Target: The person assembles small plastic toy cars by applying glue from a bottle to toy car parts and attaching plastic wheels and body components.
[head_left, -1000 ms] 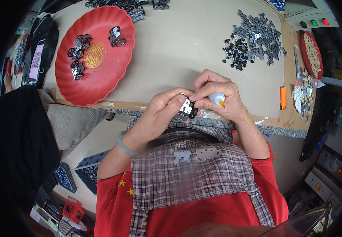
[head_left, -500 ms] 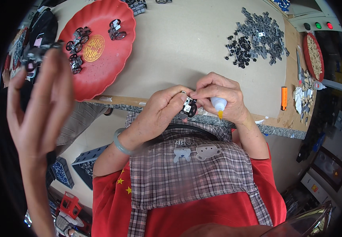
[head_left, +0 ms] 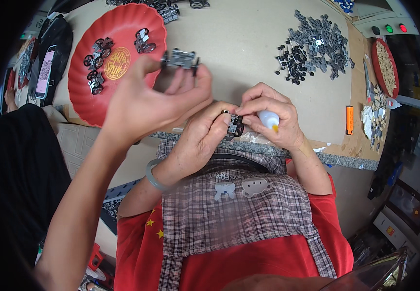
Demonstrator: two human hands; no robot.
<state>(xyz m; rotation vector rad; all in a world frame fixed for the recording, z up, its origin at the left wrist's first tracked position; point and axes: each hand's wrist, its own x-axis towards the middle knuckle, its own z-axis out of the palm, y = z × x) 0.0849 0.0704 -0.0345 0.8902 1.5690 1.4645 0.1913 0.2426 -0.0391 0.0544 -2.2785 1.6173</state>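
Observation:
Near the table's front edge, my left hand (head_left: 201, 135) grips a small grey toy chassis (head_left: 232, 125) with a black wheel on its right side. My right hand (head_left: 280, 114) keeps a white squeeze bottle (head_left: 268, 119) with a yellow tip tucked in its palm, tip pointing down and away from the chassis. Its thumb and forefinger are pinched together at the chassis's upper right edge; whether they hold a small part there is hidden. Another person's hand (head_left: 156, 97) reaches in from the left over my left wrist, holding a similar grey chassis (head_left: 181, 59) with black wheels.
At the left, a red scalloped plate (head_left: 144, 22) carries several wheeled toy pieces (head_left: 144, 41). A pile of grey plastic parts (head_left: 324, 36) and black wheel-ended axles (head_left: 292, 63) lies at the far right. An orange lighter (head_left: 349, 120) is near the right edge. A phone (head_left: 46, 72) lies far left.
The other person's hand has swung right, from the far left to between the red plate and my hands, carrying its chassis. My hands have hardly moved; the bottle has tilted slightly.

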